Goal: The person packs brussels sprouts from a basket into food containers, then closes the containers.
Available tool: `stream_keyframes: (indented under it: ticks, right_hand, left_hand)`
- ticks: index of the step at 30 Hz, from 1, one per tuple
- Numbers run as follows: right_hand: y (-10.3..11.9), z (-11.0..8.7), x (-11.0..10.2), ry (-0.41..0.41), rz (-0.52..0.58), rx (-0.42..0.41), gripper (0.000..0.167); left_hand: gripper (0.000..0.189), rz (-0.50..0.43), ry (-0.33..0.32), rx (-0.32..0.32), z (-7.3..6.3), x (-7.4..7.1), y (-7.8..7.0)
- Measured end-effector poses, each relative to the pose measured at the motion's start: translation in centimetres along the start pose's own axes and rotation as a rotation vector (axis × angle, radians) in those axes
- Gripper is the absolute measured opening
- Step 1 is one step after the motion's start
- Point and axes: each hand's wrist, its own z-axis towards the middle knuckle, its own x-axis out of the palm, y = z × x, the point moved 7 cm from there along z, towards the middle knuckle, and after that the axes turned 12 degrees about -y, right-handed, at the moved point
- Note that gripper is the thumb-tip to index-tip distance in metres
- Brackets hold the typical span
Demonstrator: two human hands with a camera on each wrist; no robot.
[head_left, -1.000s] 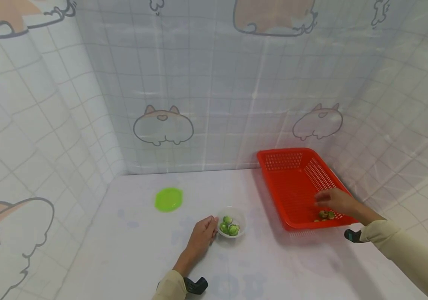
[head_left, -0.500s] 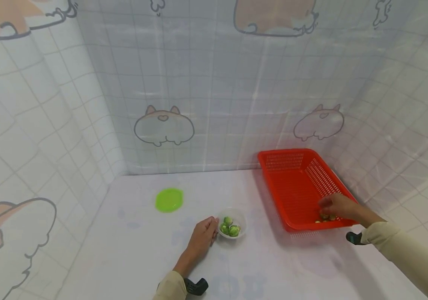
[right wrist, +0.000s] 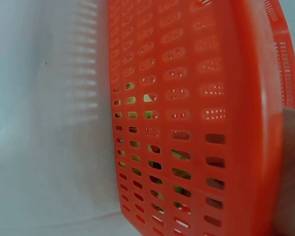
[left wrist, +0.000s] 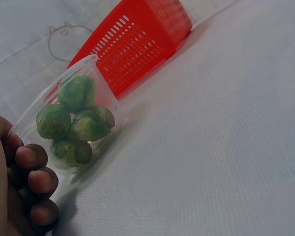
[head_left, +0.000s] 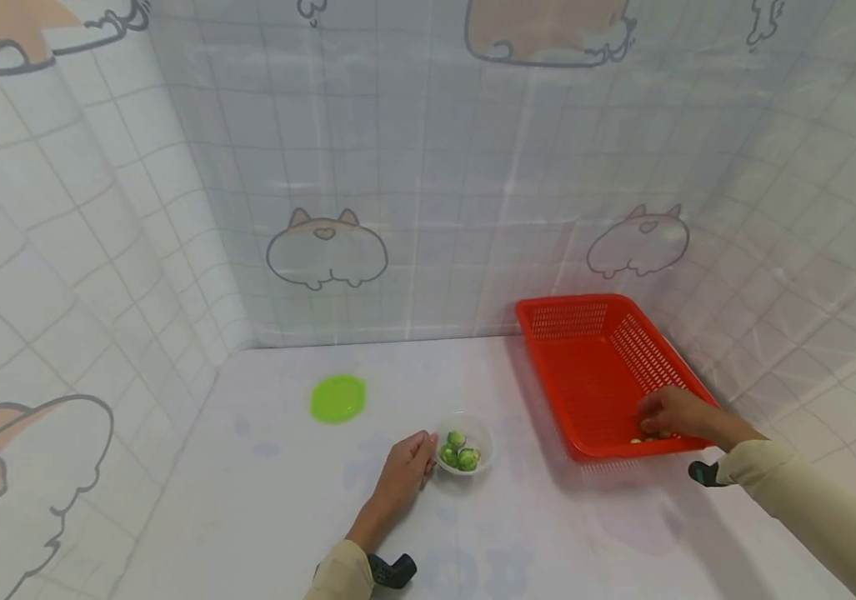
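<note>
My left hand (head_left: 401,471) pinches the rim of a small clear plastic bowl (head_left: 478,433) on the white table. Several green Brussels sprouts (left wrist: 91,123) lie in the bowl, showing through its wall in the left wrist view. My right hand (head_left: 678,412) reaches down into the near right corner of a red plastic basket (head_left: 581,367). Its bent fingers are right over a group of Brussels sprouts (head_left: 636,440), which they mostly cover. I cannot tell whether the fingers grip one. The right wrist view shows bits of green through the slots of the basket wall (right wrist: 191,132).
A bright green round lid (head_left: 337,398) lies flat on the table, left of and behind the bowl. Sheets printed with cartoon dogs (head_left: 327,254) hang at the back and both sides. The basket stands close to the right-hand sheet.
My right hand has lowered inside the basket onto the sprouts, covering most of what showed before. My left hand and the bowl have stayed in place.
</note>
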Motion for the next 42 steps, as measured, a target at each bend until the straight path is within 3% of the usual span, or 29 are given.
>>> stream_keyframes:
  ticks: [9, 14, 22, 25, 30, 38, 42]
  right_hand:
    - [-0.6, 1.2, 0.2, -0.028, -0.193, -0.04, 0.024]
    - [-0.7, 1.3, 0.2, -0.031, -0.198, -0.028, 0.025]
    - [-0.9, 1.1, 0.1, -0.057, -0.136, -0.022, 0.022]
    - [-1.0, 1.0, 0.1, -0.066, -0.062, 0.021, 0.026]
    - [-0.4, 1.1, 0.0, -0.092, 0.04, 0.001, 0.032]
    - [1.7, 2.0, 0.0, -0.153, 0.061, -0.089, 0.032]
    - [2.5, 2.1, 0.4, -0.162, 0.093, -0.08, 0.03]
  left_hand:
    - [0.046, -0.025, 0.004, 0.01, -0.1, 0.0, 0.0]
    - [0.046, -0.028, -0.001, -0.009, -0.1, -0.1, 0.1]
    - [0.039, -0.008, -0.002, -0.026, -0.1, 0.0, -0.4]
    - [0.038, -0.027, 0.006, -0.023, -0.4, -0.2, -1.7]
    - [0.037, -0.062, 0.003, 0.013, -1.0, -0.6, -3.6]
    - [0.037, -0.074, -0.001, -0.01, -1.0, -0.6, -3.6]
    - [0.037, -0.075, -0.005, -0.007, -1.0, -0.6, -3.6]
